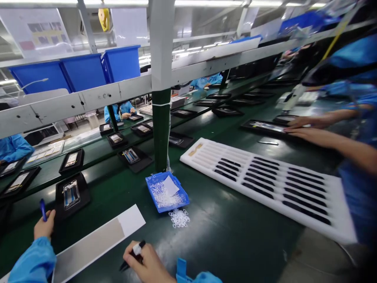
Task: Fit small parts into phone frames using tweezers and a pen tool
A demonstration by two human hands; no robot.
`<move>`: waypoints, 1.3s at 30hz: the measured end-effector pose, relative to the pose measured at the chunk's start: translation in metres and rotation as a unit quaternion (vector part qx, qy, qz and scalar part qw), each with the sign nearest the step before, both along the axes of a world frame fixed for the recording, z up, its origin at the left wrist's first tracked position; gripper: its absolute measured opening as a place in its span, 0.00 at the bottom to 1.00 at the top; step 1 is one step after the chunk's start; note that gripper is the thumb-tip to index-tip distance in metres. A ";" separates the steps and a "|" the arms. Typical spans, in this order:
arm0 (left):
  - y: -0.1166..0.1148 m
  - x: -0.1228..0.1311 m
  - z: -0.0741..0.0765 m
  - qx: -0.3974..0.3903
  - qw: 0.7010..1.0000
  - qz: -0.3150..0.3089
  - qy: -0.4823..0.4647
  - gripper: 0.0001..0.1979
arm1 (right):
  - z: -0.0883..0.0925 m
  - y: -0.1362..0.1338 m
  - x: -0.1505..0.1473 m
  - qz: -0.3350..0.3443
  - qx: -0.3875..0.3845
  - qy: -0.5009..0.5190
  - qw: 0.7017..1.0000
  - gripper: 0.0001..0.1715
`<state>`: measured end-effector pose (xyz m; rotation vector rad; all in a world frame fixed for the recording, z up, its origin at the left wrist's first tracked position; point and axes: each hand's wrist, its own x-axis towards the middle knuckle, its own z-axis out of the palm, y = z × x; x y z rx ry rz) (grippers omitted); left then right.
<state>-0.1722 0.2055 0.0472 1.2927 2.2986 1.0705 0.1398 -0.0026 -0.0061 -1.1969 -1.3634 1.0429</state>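
Note:
My left hand (44,226) is closed around a slim blue pen-like tool (43,209), its upper end pointing up. Just beyond that hand lies a black tray (84,188) holding an open phone frame (71,194) with blue strips inside. My right hand (150,261), at the bottom middle, grips a black pen-shaped tool (141,244) with a white band around it; its dark tip points down to the left. Between the hands, a long white sheet (134,220) with a grey area lies slanted on the green bench.
A blue bin (184,198) of small white ring-like pieces stands by the green post (161,133), with a pile (179,218) spilled beside it. A white foam tray (203,151) with black strips lies to the right. At right, a co-worker's hands (306,127) work at another tray.

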 end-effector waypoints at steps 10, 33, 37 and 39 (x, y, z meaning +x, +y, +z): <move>0.019 0.177 0.012 -0.065 0.922 -0.305 0.229 0.19 | -0.008 0.001 -0.008 0.030 -0.003 -0.073 0.997 0.09; 0.011 0.206 0.041 -0.002 0.902 -0.398 0.168 0.17 | -0.009 0.012 -0.009 -0.005 -0.014 0.109 0.994 0.15; -0.059 0.141 0.052 0.042 0.913 -0.388 0.120 0.24 | -0.008 0.012 -0.008 0.043 -0.093 0.147 0.984 0.28; -0.105 0.106 0.048 0.035 0.920 -0.371 0.122 0.24 | -0.010 0.014 -0.006 0.020 -0.078 0.162 0.983 0.31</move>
